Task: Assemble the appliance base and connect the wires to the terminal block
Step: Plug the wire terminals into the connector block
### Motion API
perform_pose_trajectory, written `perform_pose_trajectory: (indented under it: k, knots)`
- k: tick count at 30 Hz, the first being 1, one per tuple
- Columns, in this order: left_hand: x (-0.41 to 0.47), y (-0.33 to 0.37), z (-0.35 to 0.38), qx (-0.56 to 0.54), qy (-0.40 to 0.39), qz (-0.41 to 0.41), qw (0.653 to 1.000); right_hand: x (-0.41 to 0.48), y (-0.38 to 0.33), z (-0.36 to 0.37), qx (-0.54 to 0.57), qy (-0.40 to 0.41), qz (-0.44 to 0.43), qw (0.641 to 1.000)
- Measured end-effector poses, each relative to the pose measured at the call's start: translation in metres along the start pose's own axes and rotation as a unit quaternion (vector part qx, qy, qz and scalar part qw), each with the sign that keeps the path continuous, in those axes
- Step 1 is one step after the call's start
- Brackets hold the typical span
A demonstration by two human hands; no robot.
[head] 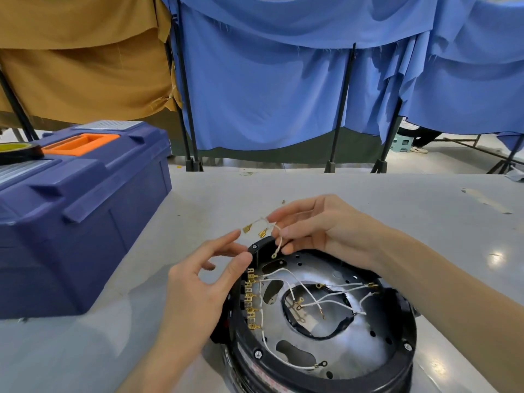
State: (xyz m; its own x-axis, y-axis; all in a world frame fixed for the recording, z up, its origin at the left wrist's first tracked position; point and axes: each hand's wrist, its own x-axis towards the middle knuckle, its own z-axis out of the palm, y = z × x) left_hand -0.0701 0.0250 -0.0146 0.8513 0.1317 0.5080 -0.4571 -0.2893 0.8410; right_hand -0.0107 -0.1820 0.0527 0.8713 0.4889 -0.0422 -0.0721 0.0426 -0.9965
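Closest to us is the round black appliance base (405, 327), open side up on the grey table (397, 208). Its terminal block (251, 299) runs down the inside of the left rim as a row of brass tabs. A few white wires (329, 300) already go from those tabs across the shiny metal plate, and some of their ring ends look like they're just lying loose in there. Our right hand (314, 225) is above the far rim, pinching a loose wire bundle (268, 222) between thumb and fingertips, with two brass spade connectors sticking out left and one ring terminal dangling just over the rim. Our left hand (204, 287) holds nothing: fingers spread and relaxed, thumb resting against the rim by the top of the terminal block. What we'd worry about: the tabs sit really close together, so a spade could easily land on the wrong one or go on crooked and bend it. Tugging the bundle could also snag the seated wires and pull one off. As for writing, there's reddish print low on the base's side wall, too blurred to read, and we can't spot a brand on the blue toolbox (85, 208) or the tape roll (19, 151) on its lid.
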Motion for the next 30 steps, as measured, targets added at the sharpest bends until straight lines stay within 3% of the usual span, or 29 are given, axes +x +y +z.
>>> perform_pose_trajectory:
  k: [9,21,26,30]
  knots:
    - [0.000,0.007,-0.001,0.007,-0.004,0.022,1.000,-0.015,0.014,0.020,-0.051,-0.031,0.006,0.998]
    - [-0.005,0.015,0.000,-0.014,-0.035,-0.024,0.999,-0.022,0.014,0.043,-0.218,0.065,-0.048,0.973]
    - [-0.006,0.018,0.002,-0.029,-0.053,-0.019,0.998,-0.022,0.016,0.041,-0.225,0.056,-0.024,0.972]
    - [-0.005,0.016,0.002,-0.032,-0.049,-0.024,0.998,-0.023,0.016,0.035,-0.163,0.022,-0.015,0.986]
